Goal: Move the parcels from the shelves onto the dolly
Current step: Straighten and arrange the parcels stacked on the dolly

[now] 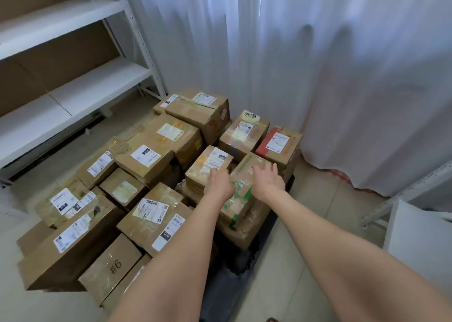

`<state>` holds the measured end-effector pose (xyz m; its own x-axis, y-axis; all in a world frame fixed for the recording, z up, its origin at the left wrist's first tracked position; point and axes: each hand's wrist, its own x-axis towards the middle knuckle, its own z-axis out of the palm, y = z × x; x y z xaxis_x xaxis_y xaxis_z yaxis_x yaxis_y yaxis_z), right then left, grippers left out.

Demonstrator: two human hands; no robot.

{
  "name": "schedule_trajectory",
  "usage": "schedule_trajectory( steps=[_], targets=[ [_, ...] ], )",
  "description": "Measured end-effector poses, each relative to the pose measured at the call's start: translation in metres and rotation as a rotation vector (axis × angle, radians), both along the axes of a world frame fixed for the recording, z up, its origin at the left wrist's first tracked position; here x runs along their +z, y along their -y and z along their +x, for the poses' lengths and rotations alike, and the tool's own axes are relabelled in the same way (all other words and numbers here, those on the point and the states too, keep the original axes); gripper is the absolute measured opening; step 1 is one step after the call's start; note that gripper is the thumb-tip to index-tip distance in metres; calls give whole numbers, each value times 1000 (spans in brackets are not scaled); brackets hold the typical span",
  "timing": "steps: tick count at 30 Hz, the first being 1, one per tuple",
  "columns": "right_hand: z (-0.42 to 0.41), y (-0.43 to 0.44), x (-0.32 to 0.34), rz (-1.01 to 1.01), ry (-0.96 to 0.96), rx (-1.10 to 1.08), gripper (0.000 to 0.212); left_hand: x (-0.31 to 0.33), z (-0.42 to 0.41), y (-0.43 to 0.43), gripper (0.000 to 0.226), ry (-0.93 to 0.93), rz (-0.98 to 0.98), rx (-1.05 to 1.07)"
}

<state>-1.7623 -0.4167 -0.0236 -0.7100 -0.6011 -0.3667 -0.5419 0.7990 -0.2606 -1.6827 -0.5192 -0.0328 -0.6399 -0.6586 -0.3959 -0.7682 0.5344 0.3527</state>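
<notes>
Head view: the left hand (219,184) lies on the near top edge of a small labelled parcel (208,161); I cannot tell whether it grips. The right hand (269,181), fingers straight, touches the green-taped parcel (242,199) just right of it. Both parcels sit stacked on the dark dolly (232,282), with the shelves (73,84) far left.

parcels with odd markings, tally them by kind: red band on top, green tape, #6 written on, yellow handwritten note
red-band parcel: 1
green-tape parcel: 1
#6 parcel: 1
yellow-note parcel: 1
Total: 4
</notes>
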Motion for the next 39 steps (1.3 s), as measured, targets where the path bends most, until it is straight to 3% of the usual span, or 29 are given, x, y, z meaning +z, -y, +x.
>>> schedule_trajectory(
  steps=[12,23,30,36,39],
  targets=[
    [-157,89,-34,21,12,118,62,-46,-147,73,50,18,62,107],
    [-293,166,-104,118,115,160,68,-103,-268,136,48,80,166,233],
    [-360,210,-174,175,198,295,74,-170,-317,170,45,139,238,478],
    [-392,227,-225,237,279,383,78,-218,-346,186,67,107,298,820],
    [-393,233,-240,261,330,400,79,-230,-353,192,69,83,294,881]
  ],
)
